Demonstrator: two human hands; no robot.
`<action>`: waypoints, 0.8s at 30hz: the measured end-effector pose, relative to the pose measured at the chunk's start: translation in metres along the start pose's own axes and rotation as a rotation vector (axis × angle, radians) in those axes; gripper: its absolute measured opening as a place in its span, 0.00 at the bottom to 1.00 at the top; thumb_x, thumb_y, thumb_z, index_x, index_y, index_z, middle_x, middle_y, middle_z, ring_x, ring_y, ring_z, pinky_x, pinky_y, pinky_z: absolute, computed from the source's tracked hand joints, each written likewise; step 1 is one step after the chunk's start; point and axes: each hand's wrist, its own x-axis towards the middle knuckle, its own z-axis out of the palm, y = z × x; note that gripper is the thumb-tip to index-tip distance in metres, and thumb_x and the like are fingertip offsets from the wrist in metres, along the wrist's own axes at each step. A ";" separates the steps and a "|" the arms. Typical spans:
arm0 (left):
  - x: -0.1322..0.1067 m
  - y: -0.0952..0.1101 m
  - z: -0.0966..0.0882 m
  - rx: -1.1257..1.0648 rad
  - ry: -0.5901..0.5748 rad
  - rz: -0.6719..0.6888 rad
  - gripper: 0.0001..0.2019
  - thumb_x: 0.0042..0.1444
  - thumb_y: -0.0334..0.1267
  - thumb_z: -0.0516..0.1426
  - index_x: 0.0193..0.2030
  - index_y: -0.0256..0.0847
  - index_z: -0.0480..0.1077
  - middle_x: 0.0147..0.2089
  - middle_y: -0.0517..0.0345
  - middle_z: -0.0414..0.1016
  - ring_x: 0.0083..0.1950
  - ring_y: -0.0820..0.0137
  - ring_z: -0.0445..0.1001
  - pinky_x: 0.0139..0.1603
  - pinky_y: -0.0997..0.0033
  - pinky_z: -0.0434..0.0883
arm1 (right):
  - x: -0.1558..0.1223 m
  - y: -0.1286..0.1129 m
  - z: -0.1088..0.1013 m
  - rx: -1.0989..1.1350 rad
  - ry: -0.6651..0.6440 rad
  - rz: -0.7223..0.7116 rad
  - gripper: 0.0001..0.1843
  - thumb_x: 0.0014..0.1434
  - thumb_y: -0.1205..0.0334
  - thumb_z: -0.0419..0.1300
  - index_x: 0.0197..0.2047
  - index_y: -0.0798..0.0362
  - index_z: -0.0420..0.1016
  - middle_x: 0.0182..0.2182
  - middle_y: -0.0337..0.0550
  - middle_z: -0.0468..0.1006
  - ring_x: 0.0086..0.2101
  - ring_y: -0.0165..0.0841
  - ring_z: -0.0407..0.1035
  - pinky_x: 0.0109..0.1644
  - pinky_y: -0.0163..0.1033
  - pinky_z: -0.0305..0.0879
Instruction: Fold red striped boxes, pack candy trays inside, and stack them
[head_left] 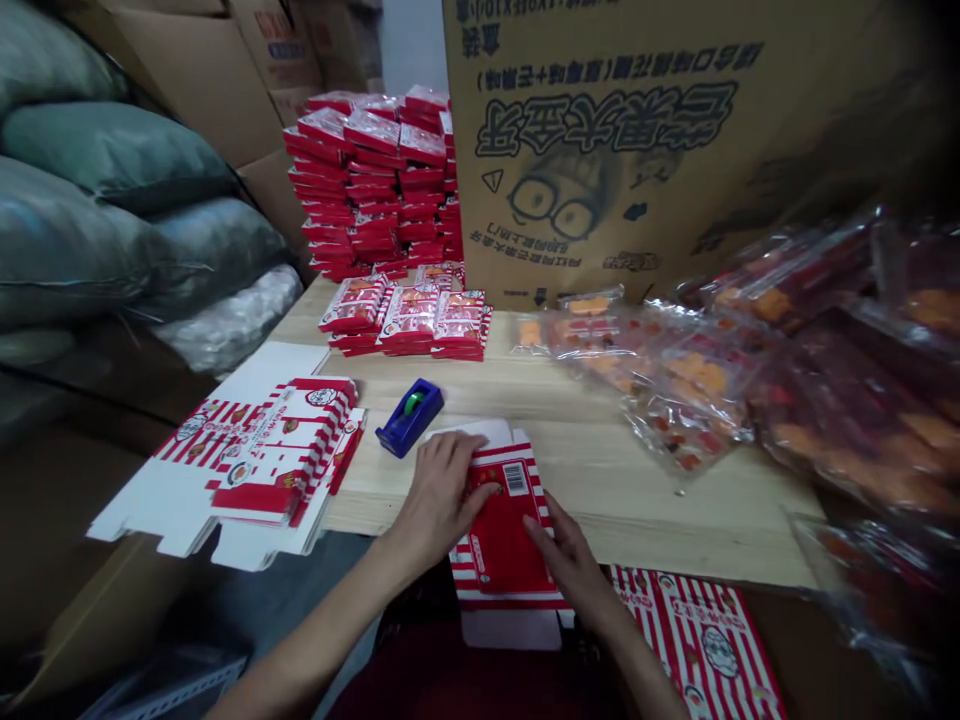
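Observation:
A flat red and white striped carton point(504, 530) lies at the near edge of the wooden table point(600, 460), partly hanging over it. My left hand point(442, 495) rests on its left side with fingers curled over the edge. On the carton's right side, my right hand point(566, 560) presses down with its fingers bent. A blue tape dispenser point(409, 416) sits just beyond my left hand.
A stack of flat cartons point(277, 455) lies at the left. Piles of red snack packs point(409, 318) and a taller stack point(375, 180) stand behind. Clear snack bags point(750, 370) crowd the right. A big cardboard box point(637, 140) stands at the back. Another striped carton point(705, 640) lies below the table edge.

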 end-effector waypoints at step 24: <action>-0.046 0.050 0.033 -0.917 -0.175 -0.445 0.22 0.61 0.43 0.64 0.61 0.42 0.74 0.54 0.48 0.82 0.50 0.58 0.80 0.51 0.61 0.78 | -0.010 -0.002 -0.007 0.339 0.198 0.236 0.35 0.42 0.40 0.78 0.48 0.50 0.80 0.45 0.51 0.87 0.48 0.56 0.81 0.54 0.60 0.76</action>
